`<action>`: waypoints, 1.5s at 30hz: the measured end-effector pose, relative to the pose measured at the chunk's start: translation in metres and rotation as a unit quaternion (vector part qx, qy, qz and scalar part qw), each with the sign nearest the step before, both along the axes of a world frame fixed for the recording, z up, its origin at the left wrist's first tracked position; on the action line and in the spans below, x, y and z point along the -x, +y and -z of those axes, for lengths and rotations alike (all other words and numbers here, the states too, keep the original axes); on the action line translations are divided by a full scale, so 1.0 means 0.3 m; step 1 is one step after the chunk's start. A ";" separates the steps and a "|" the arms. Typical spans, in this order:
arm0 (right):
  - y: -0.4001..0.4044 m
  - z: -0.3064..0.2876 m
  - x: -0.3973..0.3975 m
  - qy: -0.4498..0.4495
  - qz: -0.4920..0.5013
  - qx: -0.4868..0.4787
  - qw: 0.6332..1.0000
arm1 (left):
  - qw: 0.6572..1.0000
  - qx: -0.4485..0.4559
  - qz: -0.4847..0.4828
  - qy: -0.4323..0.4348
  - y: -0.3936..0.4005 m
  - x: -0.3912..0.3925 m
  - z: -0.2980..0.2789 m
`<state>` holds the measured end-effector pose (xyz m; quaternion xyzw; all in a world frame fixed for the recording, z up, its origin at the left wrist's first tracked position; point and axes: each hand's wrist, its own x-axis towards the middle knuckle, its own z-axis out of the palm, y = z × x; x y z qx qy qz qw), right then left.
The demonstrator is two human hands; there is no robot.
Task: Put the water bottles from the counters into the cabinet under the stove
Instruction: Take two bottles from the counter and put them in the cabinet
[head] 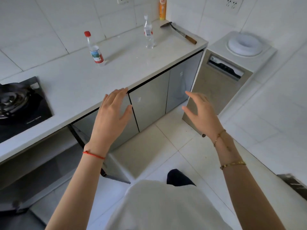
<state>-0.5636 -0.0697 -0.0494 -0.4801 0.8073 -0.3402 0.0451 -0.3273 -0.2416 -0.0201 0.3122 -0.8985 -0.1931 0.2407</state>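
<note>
Two water bottles stand on the white counter [79, 83], well beyond both empty hands: a red-capped bottle [95, 50] nearer the stove [20, 103] and a clear-capped bottle [148, 33] farther from it. The left hand [113, 112], fingers spread, reaches over the counter's front edge; the right hand [201, 112] hovers released before the grey cabinet doors [149, 103]. Under the stove, a cabinet [41, 163] stands open above a white tiled floor [166, 146]

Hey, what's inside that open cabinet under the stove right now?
The cabinet under the stove stands open, showing a bare shelf and no bottles. Its deeper and lower parts are dark and partly hidden by the left forearm, so I cannot tell there.
</note>
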 end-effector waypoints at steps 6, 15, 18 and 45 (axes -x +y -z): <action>-0.269 0.030 0.204 -0.005 -0.044 -0.013 0.999 | 0.999 0.001 -0.048 -0.009 -0.188 0.166 0.040; -0.744 0.002 0.565 0.009 -0.157 -0.010 0.987 | 0.986 0.012 -0.167 0.009 -0.452 0.432 0.047; -0.902 -0.018 0.652 0.014 -0.198 -0.008 0.980 | 0.978 0.016 -0.209 0.017 -0.528 0.499 0.039; -1.717 0.010 0.541 -0.008 -0.287 -0.024 0.958 | 0.952 -0.011 -0.305 -0.005 -1.141 0.425 0.021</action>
